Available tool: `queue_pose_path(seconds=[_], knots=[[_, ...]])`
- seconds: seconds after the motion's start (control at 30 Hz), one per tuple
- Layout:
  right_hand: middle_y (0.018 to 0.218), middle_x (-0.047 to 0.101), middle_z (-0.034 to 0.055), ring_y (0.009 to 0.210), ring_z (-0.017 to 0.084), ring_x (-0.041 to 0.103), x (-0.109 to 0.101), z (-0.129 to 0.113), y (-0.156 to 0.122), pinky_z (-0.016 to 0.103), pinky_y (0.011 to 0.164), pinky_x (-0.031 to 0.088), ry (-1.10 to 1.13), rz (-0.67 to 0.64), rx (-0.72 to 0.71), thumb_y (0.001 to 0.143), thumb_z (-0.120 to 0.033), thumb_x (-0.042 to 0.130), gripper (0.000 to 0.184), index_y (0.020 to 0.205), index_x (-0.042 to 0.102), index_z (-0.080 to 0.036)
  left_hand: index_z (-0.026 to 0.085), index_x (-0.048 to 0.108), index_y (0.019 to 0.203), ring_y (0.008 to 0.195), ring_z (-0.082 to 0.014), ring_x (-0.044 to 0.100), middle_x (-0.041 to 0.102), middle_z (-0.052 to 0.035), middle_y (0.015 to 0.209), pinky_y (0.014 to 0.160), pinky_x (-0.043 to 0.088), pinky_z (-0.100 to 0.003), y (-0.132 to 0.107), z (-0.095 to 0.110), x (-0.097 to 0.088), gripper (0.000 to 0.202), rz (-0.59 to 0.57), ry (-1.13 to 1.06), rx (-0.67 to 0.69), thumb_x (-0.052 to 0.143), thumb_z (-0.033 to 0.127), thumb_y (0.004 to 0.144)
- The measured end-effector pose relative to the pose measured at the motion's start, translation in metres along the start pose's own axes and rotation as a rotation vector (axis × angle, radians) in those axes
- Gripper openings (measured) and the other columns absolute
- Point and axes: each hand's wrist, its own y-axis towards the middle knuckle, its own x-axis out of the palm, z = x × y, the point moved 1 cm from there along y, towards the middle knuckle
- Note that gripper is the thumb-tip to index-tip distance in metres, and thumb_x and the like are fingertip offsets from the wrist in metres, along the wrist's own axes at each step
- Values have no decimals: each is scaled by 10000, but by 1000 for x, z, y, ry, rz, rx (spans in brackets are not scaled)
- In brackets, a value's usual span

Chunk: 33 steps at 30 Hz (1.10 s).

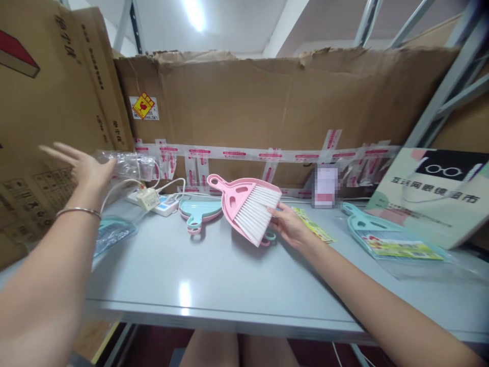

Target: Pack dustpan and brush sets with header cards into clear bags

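My right hand [292, 224] grips the bristle end of a small pink hand brush [255, 208] with white bristles. The brush lies against a pink dustpan [272, 186], both tilted above the table with the handles pointing up and left. On the left, my left hand [89, 171] is raised with its fingers spread, beside the big carton. A clear plastic bag [132, 164] is by its thumb; I cannot tell if they touch. Behind the pink set, a teal dustpan [200, 208] lies on the table, with pink showing under it.
A bagged teal brush set [393, 237] lies at the right, near a printed paper bag [431, 193]. Back left stands a power strip [166, 205] with plugs and cables. Another teal item in plastic [114, 234] lies under my left arm. Cardboard [237, 102] walls the back.
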Motion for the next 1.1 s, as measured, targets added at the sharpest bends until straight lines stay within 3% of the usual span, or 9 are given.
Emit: queue_pose_path(seconds=[0.17,0.2,0.3,0.4,0.47,0.6,0.73,0.83,1.1], knots=[[768,691,-17,621,88,622,3,-2,-2,185,577,531,38,-1,9,676,-90,658,214,859,613,-192,56,156,1397,1371,-388,23,33,-236,1494,1059,237,-555,-71,73,9,930,86,101,453,708,241,672],[769,691,-20,618,86,620,4,-2,-3,183,576,531,48,-2,7,676,-92,659,220,864,614,-194,81,309,1323,1349,-349,186,201,-221,1450,1021,336,-494,-85,84,16,759,30,-46,464,689,267,694],[760,689,-22,605,82,616,8,-4,-7,170,558,526,69,-28,5,671,-107,672,223,869,616,-194,156,483,1100,909,-220,609,546,-140,1127,701,527,-348,-123,105,44,398,-482,-471,168,583,375,783],[739,682,-14,588,88,612,13,-6,-13,173,539,522,35,-125,31,651,-148,705,232,861,615,-188,199,481,1111,738,-153,612,592,-99,1063,595,514,-280,-149,113,59,422,-1011,-842,-65,613,388,757],[737,677,-7,580,96,608,15,-7,-16,189,530,517,-18,-216,55,651,-187,714,252,882,614,-190,220,498,1116,729,-131,600,606,-81,1079,625,513,-263,-156,116,58,449,-1115,-1060,-74,660,363,722],[878,670,24,709,129,625,15,-14,-18,253,651,522,-148,-334,39,670,-221,669,304,964,593,-207,229,548,1022,549,-71,525,644,-61,1037,521,478,-209,-156,116,45,426,-1002,-1258,-62,729,355,658],[1041,608,25,938,169,570,24,-38,-21,335,839,453,-379,-70,-589,673,-212,608,316,981,553,-256,211,552,958,520,-72,518,650,-73,1030,485,476,-211,-156,118,37,391,-922,-1256,8,739,370,654],[1072,599,50,1036,218,508,50,-55,-26,410,918,374,-867,-207,-928,725,-270,617,232,953,581,-244,199,540,986,531,-85,544,658,-65,965,491,483,-217,-161,125,35,375,-978,-1242,117,718,349,691],[950,620,54,967,210,533,98,-71,-23,385,838,413,-1188,-514,-1047,739,-164,594,42,755,564,-189,188,557,945,550,-100,579,643,-31,884,511,493,-231,-168,136,23,329,-677,-1064,243,717,334,697]])
